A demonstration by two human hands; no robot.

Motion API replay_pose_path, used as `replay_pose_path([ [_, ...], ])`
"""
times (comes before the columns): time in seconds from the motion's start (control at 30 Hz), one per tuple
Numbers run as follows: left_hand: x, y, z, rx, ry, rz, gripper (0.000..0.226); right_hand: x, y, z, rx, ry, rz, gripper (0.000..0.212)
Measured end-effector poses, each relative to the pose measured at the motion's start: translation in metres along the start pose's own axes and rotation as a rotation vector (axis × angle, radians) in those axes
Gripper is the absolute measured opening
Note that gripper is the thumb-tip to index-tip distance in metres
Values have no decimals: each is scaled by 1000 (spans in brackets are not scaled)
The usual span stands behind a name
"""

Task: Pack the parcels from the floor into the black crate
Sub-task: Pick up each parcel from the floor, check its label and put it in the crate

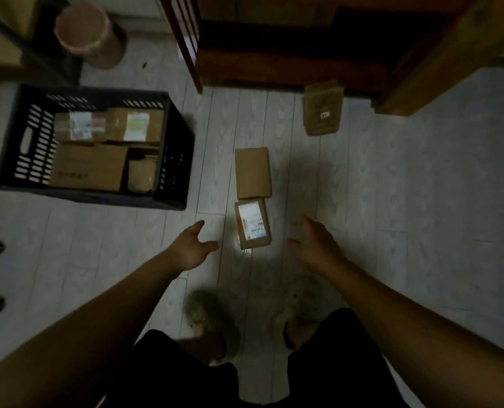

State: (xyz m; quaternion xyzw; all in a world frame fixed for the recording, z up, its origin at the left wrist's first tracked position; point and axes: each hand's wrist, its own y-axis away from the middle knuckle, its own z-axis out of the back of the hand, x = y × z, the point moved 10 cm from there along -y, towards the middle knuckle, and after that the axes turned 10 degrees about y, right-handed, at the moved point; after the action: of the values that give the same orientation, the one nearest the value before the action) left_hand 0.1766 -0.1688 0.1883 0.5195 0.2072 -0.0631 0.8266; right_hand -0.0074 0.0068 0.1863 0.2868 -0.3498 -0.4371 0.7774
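Observation:
The black crate (pixel 24 142) stands on the floor at the left and holds several brown cardboard parcels. A small parcel with a white label (pixel 253 224) lies on the floor in the middle. A plain brown parcel (pixel 252 173) touches its far end. A third parcel (pixel 323 111) lies farther away by the wooden furniture. My left hand (pixel 192 248) hovers open to the left of the labelled parcel. My right hand (pixel 315 242) hovers open to its right. Neither hand touches it.
Dark wooden furniture (pixel 303 48) fills the far side. A round pinkish bin (pixel 89 36) stands at the far left. My feet in fluffy slippers (pixel 206 316) stand just below the hands. Pale plank flooring (pixel 421 201) spreads to the right.

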Motion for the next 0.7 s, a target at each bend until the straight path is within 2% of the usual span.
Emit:
replay_pose_path([
  [0.2,62,-155,-79,-35,175,54,72,-22,-147,-99,11,-66,44,69],
  [0.37,90,-266,-124,6,307,35,85,-40,-254,-181,51,-157,20,74],
  [0.43,100,-298,-138,9,387,49,87,-47,-286,-212,96,-255,0,65],
  [0.5,108,-323,-152,44,467,72,74,-50,-311,-236,146,-362,12,55],
  [0.6,108,-335,-171,167,513,79,42,-50,-322,-245,171,-431,21,49],
  [0.7,100,-321,-167,167,559,47,29,-46,-307,-232,143,-418,16,49],
])
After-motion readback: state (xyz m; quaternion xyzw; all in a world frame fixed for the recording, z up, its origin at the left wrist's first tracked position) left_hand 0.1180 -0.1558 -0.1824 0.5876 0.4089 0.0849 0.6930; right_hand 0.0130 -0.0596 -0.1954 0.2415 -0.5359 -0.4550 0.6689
